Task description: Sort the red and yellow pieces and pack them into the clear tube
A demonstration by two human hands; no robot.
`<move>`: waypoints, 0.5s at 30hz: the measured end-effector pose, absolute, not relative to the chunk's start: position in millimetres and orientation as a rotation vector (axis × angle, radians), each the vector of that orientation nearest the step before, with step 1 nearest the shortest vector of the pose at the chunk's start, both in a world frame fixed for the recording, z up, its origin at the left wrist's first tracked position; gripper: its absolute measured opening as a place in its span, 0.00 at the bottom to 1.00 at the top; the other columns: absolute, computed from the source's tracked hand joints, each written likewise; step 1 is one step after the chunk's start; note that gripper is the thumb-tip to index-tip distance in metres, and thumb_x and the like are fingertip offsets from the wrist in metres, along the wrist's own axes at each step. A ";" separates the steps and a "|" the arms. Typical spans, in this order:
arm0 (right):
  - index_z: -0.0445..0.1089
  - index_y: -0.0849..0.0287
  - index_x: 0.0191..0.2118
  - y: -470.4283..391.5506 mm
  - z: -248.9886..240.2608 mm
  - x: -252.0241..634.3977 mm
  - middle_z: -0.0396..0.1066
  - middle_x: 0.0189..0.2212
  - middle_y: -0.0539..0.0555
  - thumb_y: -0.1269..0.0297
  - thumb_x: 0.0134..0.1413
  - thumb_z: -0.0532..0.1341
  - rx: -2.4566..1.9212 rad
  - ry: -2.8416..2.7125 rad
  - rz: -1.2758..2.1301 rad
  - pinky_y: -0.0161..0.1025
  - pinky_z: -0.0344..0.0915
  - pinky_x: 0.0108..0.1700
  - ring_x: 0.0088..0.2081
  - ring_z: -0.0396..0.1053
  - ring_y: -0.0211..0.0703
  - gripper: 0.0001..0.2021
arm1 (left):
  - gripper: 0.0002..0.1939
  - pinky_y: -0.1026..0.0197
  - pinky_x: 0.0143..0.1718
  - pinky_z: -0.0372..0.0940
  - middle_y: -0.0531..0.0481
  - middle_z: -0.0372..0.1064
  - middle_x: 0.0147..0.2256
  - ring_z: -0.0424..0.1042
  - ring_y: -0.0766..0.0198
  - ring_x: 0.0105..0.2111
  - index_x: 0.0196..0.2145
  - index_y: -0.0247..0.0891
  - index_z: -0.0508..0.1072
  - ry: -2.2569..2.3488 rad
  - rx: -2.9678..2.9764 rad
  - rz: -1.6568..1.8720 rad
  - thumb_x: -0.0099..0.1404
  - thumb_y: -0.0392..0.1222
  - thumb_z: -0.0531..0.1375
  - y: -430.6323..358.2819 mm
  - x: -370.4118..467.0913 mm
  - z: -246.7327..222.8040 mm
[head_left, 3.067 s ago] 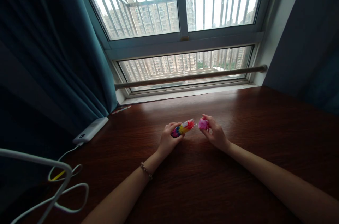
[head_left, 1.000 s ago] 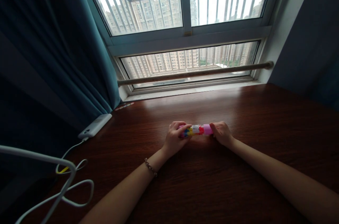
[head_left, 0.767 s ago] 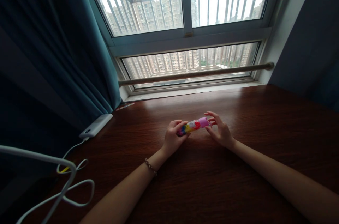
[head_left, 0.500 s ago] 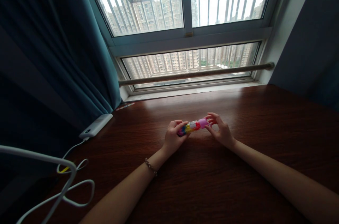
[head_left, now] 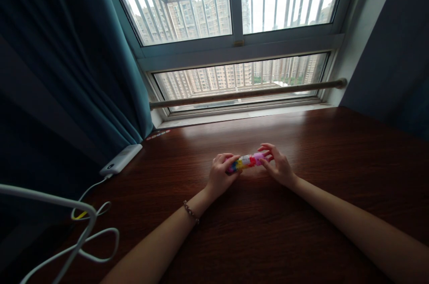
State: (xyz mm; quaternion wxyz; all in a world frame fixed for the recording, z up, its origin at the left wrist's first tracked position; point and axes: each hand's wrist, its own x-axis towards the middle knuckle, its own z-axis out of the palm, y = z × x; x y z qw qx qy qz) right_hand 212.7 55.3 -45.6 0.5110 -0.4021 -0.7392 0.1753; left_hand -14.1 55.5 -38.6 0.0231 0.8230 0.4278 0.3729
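My left hand (head_left: 222,171) is closed around the left end of a small clear tube-shaped bottle (head_left: 246,160), thumb along its upper side. Bands of blue, yellow and red show through the bottle, and a pale label covers part of it. A pink cap (head_left: 258,158) forms its right end. The thumb and curved fingers of my right hand (head_left: 276,167) are around this cap, its far edge partly hidden by them. The bottle lies nearly level, its right end slightly higher in view, just over the dark wooden tabletop (head_left: 254,235).
A white power bank (head_left: 122,159) lies at the table's left edge, with a white cable (head_left: 100,259) looping towards the lower left. Blue curtains (head_left: 130,96) hang on the left. Beyond the table is a barred window with a rail (head_left: 248,94) across it.
The bottle has shifted slightly to the right, and its pink cap sits deeper between my right fingers. My left hand has moved a little with it.
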 end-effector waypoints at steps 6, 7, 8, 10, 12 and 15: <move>0.49 0.56 0.55 51.5 -43.8 210.2 0.62 0.47 0.60 0.67 0.48 0.59 -0.838 -1.813 0.408 0.42 0.66 0.39 0.37 0.66 0.44 0.28 | 0.22 0.54 0.44 0.59 0.47 0.64 0.42 0.63 0.57 0.42 0.46 0.45 0.68 1.353 2.506 1.176 0.52 0.42 0.62 56.7 -14.4 -40.2; 0.49 0.56 0.55 51.3 -44.3 209.9 0.62 0.46 0.59 0.67 0.49 0.58 -0.825 -1.825 0.412 0.42 0.66 0.39 0.37 0.67 0.44 0.28 | 0.22 0.54 0.44 0.59 0.47 0.64 0.42 0.63 0.57 0.42 0.46 0.45 0.68 1.352 2.506 1.177 0.52 0.42 0.62 56.8 -14.5 -40.4; 0.49 0.56 0.55 51.4 -44.8 209.7 0.63 0.45 0.59 0.67 0.49 0.58 -0.820 -1.830 0.414 0.43 0.66 0.39 0.36 0.67 0.43 0.27 | 0.21 0.54 0.44 0.59 0.47 0.64 0.42 0.63 0.57 0.42 0.46 0.45 0.68 1.350 2.509 1.178 0.52 0.42 0.62 56.9 -14.5 -40.4; 0.50 0.56 0.54 52.7 -46.0 209.7 0.64 0.43 0.58 0.66 0.50 0.58 -0.835 -1.816 0.417 0.42 0.66 0.38 0.35 0.67 0.43 0.25 | 0.22 0.54 0.44 0.59 0.47 0.64 0.42 0.63 0.57 0.42 0.46 0.45 0.68 1.344 2.518 1.177 0.52 0.41 0.62 57.1 -14.8 -40.4; 0.53 0.56 0.52 54.7 -46.6 210.4 0.66 0.40 0.57 0.63 0.50 0.59 -0.880 -1.786 0.432 0.41 0.67 0.37 0.34 0.68 0.43 0.24 | 0.22 0.53 0.44 0.59 0.47 0.64 0.42 0.63 0.57 0.42 0.46 0.45 0.68 1.339 2.530 1.174 0.52 0.41 0.62 57.2 -15.0 -40.3; 0.57 0.58 0.49 56.7 -46.9 212.8 0.69 0.31 0.53 0.57 0.51 0.59 -0.994 -1.754 0.475 0.39 0.66 0.34 0.29 0.69 0.42 0.21 | 0.21 0.53 0.44 0.59 0.47 0.64 0.42 0.62 0.57 0.42 0.46 0.45 0.68 1.328 2.557 1.162 0.53 0.41 0.61 56.7 -14.9 -40.1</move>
